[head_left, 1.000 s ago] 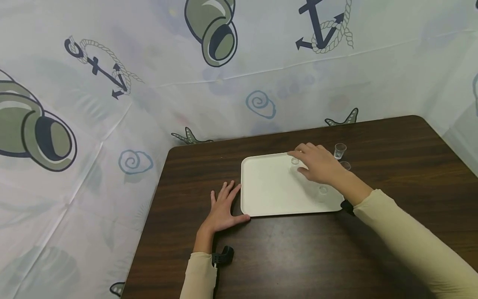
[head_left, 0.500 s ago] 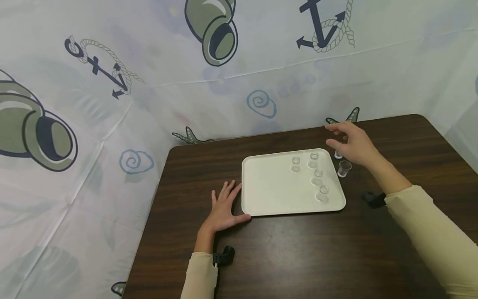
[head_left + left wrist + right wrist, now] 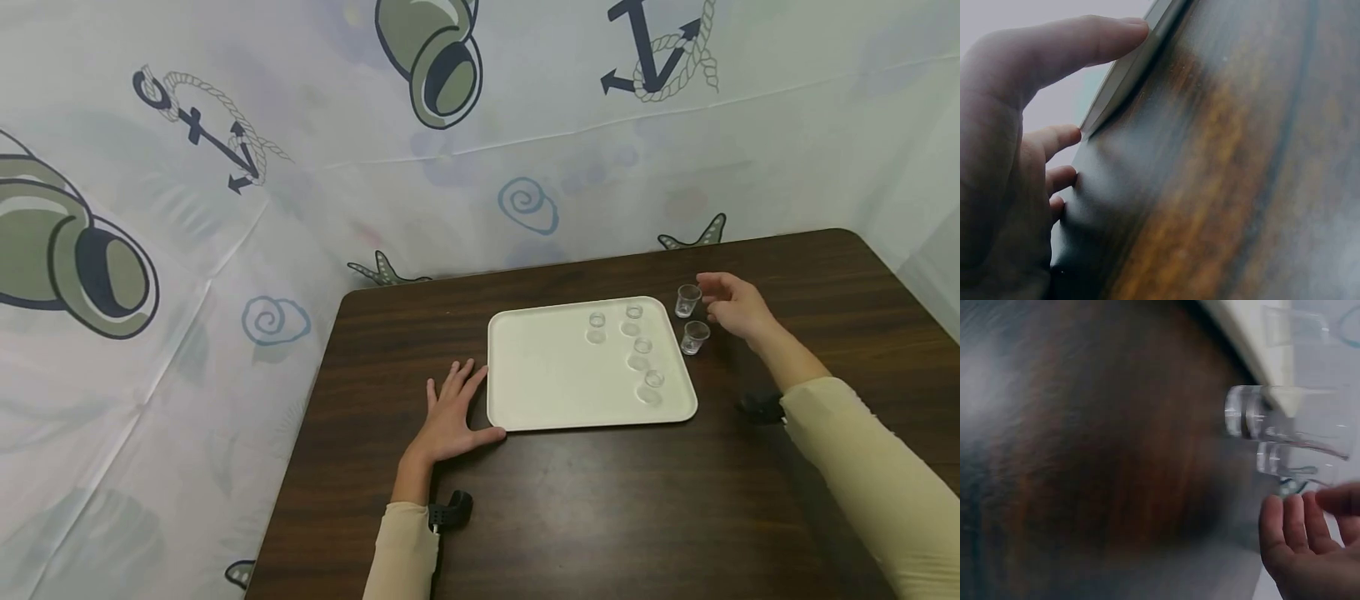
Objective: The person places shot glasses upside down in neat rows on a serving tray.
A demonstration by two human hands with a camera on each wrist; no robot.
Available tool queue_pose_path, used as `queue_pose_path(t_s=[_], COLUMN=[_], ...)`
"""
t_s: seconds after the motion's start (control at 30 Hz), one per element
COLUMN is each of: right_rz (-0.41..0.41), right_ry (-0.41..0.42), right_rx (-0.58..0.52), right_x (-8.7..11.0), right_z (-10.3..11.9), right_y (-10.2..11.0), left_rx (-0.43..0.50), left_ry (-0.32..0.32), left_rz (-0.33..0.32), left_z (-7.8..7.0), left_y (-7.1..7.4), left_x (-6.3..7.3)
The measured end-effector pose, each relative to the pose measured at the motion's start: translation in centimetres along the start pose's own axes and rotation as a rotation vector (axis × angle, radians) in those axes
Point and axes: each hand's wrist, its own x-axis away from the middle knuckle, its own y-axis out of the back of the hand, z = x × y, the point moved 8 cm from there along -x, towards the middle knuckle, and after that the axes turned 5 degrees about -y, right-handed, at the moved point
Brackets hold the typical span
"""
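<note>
A white rectangular tray point(image 3: 551, 375) lies on the table. My left hand point(image 3: 446, 425) is spread at its left side, thumb touching the near left corner and fingertips at the left edge. Several small clear shot glasses stand on the tray's right part, one of them a front glass point(image 3: 654, 383). Two more stand on the wood just right of the tray: a back glass point(image 3: 687, 302) and a nearer glass point(image 3: 695, 337). My right hand point(image 3: 738, 310) hovers beside the back glass, loosely bent fingers close to its rim; in the right wrist view nothing sits between thumb and fingers point(image 3: 1294, 522).
The dark wooden table point(image 3: 600, 508) extends around the tray. Behind and to the left hangs a pale cloth point(image 3: 315, 192) printed with anchors and shells. A black wrist strap point(image 3: 450, 510) is on the left wrist.
My right hand has left the glass at the tray's back middle, moved right past the tray, and come down beside the back glass on the table. My left hand has stayed put.
</note>
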Motion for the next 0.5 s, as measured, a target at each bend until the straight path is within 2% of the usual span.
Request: queue_pose_path(t_s=[0.1,0.2,0.5], right_rz=[0.046,0.051,0.057], right_ry=[0.02,0.026,-0.003], right_rx=[0.078,0.109,0.131], right_x=[-0.1,-0.2,-0.7], right_z=[-0.5,-0.6,-1.1], right_y=[-0.7,-1.0,-1.4], left_rx=[0.011,0.016,0.014], left_ry=[-0.005,-0.004,0.013], left_rz=[-0.005,-0.006,0.006], left_z=[-0.1,-0.1,0.0], left_y=[0.1,0.1,0.0], left_x=[-0.1,-0.1,0.0])
